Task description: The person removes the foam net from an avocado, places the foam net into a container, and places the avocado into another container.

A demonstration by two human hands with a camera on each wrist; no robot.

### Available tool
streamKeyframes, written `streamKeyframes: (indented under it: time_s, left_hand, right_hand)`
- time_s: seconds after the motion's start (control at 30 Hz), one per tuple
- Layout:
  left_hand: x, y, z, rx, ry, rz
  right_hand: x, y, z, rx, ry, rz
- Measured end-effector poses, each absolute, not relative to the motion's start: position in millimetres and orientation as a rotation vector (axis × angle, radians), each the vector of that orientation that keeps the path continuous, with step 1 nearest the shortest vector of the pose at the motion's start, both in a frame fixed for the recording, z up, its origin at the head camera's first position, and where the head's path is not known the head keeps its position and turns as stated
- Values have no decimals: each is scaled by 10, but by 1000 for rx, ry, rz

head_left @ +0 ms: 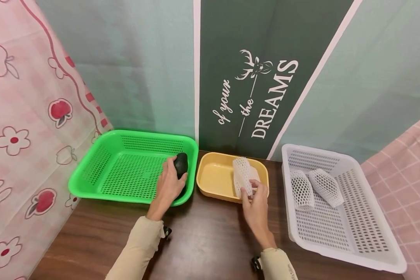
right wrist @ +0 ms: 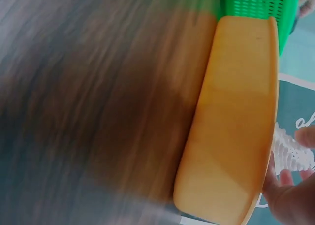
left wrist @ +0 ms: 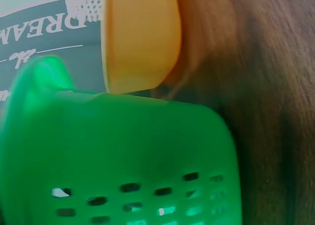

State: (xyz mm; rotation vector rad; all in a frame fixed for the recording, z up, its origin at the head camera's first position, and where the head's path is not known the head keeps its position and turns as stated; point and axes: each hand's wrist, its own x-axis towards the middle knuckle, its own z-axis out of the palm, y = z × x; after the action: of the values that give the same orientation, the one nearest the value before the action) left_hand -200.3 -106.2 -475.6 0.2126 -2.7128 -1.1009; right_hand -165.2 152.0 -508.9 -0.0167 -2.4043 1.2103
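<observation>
My left hand grips a dark avocado at the right end of the green basket. Below that hand another dark shape shows, mostly hidden. A white foam net sleeve stands over the yellow tray, pinched near its lower end between the thumb and fingers of my right hand. Behind it lies another pale piece, partly covered. In the right wrist view the sleeve shows past the tray's rim, beside my fingers. The left wrist view shows the basket's outer wall but neither the hand nor the avocado.
On the right stands a white basket with two foam net sleeves inside. All three containers rest on a dark wooden table. A green printed curtain hangs behind, with pink patterned cloth on the left.
</observation>
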Motion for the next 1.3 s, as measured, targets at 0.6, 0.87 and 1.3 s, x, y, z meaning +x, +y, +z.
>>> streamKeyframes:
  time_s: [0.6, 0.87, 1.3]
  left_hand:
    - [-2163, -1098, -4821, 272, -3067, -1158]
    - [-2148, -1098, -4834, 251, -3132, -1124]
    - [-2097, -1083, -4844, 215, -3054, -971]
  right_hand:
    - [-1659, 1587, -5140, 62, -2676, 720]
    - [-1636, 1615, -5123, 81, -2648, 756]
    - [-1486, 1759, -5018, 111, -2534, 780]
